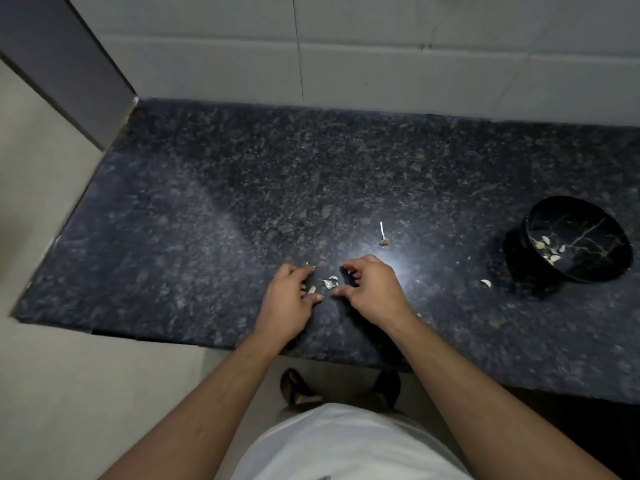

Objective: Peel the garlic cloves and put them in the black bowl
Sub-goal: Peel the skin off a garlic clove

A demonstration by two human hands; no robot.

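Note:
On the dark granite counter [242, 209] my left hand [289, 299] and my right hand [369, 289] hover close together, fingers loosely curled, holding nothing that I can see. Between their fingertips lie small pale garlic pieces and skins [329, 283]. The black bowl [578, 239] with gold veins stands tilted at the far right and holds several peeled cloves [549, 251]. A single garlic clove [486, 283] lies on the counter just left of the bowl.
A bare garlic stem with its root end [383, 237] lies beyond my right hand. A white tiled wall [381, 64] backs the counter. The counter's left edge meets a beige surface [52, 237], and my feet show below the front edge.

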